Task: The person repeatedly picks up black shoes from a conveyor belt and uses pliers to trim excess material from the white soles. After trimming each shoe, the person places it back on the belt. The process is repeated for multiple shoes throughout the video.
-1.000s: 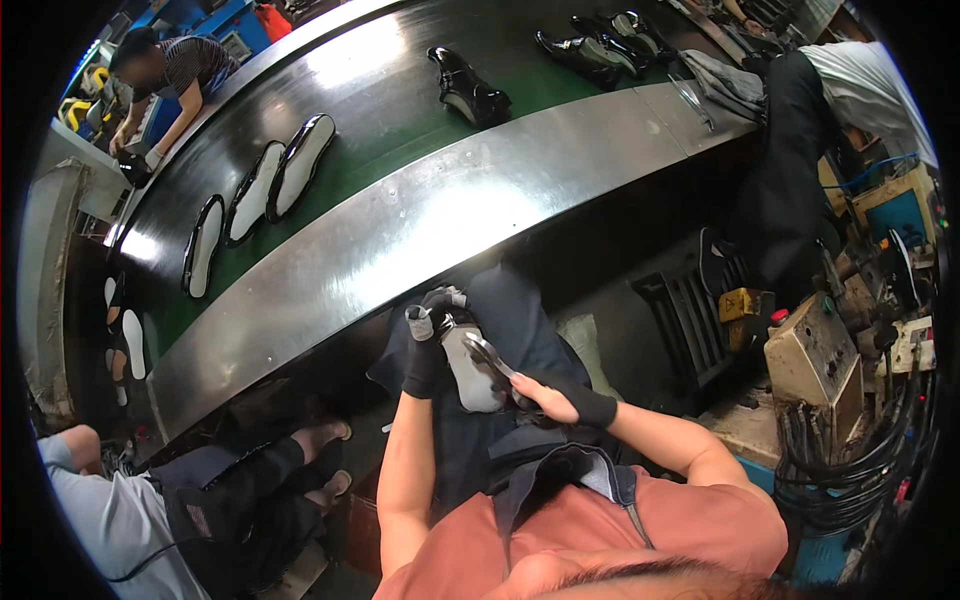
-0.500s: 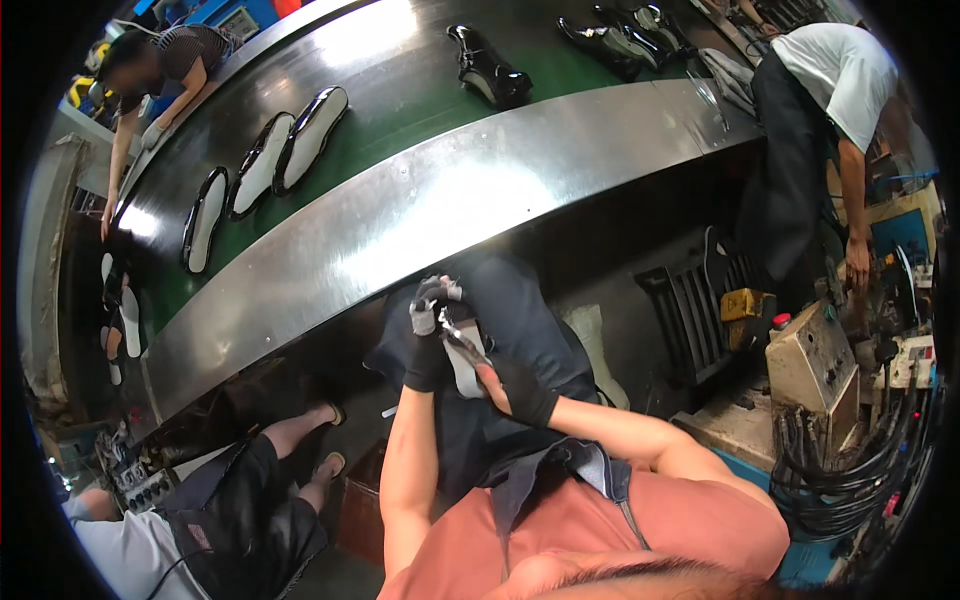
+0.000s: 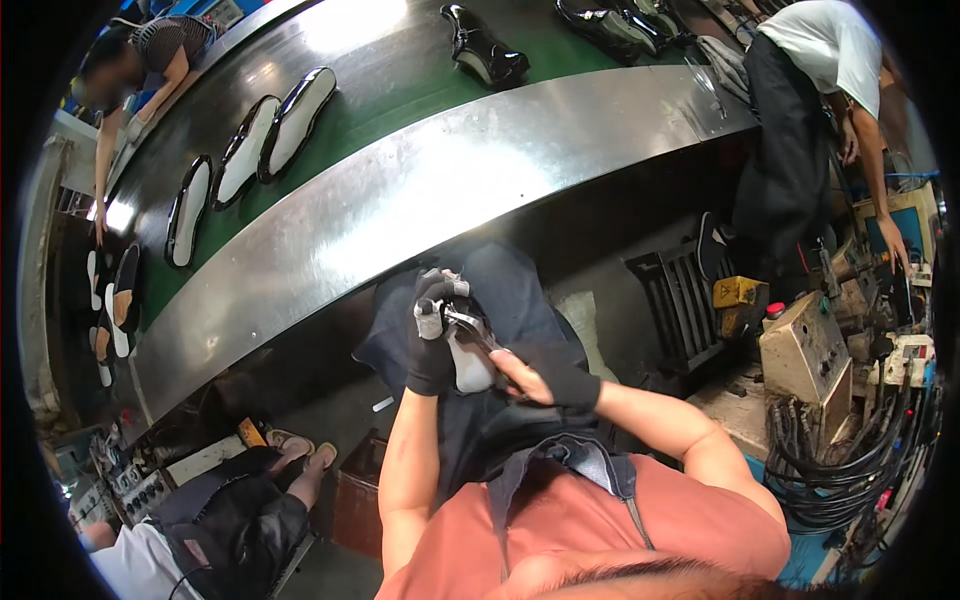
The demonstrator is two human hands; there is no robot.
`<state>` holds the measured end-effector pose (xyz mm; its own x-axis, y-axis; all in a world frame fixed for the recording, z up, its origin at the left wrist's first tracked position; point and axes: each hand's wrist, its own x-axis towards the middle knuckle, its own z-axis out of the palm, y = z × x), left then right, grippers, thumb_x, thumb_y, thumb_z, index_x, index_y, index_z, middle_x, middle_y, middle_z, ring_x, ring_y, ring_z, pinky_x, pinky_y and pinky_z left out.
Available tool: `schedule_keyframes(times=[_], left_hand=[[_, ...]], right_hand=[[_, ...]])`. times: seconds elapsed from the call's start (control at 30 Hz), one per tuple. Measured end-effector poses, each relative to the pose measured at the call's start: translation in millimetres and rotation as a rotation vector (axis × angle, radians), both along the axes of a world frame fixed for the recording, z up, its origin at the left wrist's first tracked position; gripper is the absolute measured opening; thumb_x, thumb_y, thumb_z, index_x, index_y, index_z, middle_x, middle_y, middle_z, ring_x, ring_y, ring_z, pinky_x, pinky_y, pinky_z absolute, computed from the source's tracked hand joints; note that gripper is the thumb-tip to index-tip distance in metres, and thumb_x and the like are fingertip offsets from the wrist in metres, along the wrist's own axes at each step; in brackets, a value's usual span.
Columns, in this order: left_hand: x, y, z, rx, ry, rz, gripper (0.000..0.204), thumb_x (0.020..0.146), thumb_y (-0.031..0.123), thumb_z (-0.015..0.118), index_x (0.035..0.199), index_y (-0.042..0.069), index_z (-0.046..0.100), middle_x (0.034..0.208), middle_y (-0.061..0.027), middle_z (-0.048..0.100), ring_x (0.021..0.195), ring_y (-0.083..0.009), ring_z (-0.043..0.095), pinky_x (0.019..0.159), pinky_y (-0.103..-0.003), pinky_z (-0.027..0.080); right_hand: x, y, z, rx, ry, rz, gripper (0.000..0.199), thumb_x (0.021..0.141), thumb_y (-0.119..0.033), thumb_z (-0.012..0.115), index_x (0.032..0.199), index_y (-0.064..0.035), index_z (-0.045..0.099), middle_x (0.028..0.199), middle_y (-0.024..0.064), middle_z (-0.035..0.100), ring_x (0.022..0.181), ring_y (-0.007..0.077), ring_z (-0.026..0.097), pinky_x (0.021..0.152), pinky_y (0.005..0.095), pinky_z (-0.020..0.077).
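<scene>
While a pale shoe piece [image 3: 468, 362] is gripped over the lap by the gloved left hand [image 3: 432, 345], fingers wrapped round its top, pliers [image 3: 470, 325] are clasped in the right hand [image 3: 548, 378]; pulling appears underway, and a steady, well-aimed bite seems required next.

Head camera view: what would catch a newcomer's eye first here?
At centre, the left hand in a black glove grips a pale shoe piece on the lap, while the right hand works a metal tool against it. Above curves a green conveyor belt carrying white-and-black soles at upper left.
</scene>
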<state>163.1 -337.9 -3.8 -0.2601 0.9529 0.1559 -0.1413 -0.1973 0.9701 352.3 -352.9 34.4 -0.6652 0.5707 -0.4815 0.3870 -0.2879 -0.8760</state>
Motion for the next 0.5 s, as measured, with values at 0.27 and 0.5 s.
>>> schedule_keyframes(times=[0.27,0.5], left_hand=[[-2,-61,23,0.0,-0.276,-0.045,0.035,0.094,0.034,0.055,0.1,0.001,0.065,0.117,-0.0143,0.062,0.111,-0.0277,0.058,0.103,-0.041,0.04],[38,-123,27,-0.211,-0.172,0.048,0.093,0.085,0.066,0.048,0.144,-0.003,0.028,0.149,-0.0212,0.032,0.139,-0.0312,0.033,0.114,-0.044,0.028]], right_hand=[[7,-57,-97,0.581,-0.07,0.338,0.035,0.098,-0.02,0.047,0.129,-0.0039,0.055,0.105,0.0166,0.062,0.089,0.0264,0.064,0.076,0.0364,0.0501],[73,-65,-51,0.877,0.207,0.55,0.024,0.083,-0.026,0.061,0.093,-0.0037,0.057,0.107,0.0134,0.057,0.089,0.0309,0.061,0.075,0.0412,0.0506]])
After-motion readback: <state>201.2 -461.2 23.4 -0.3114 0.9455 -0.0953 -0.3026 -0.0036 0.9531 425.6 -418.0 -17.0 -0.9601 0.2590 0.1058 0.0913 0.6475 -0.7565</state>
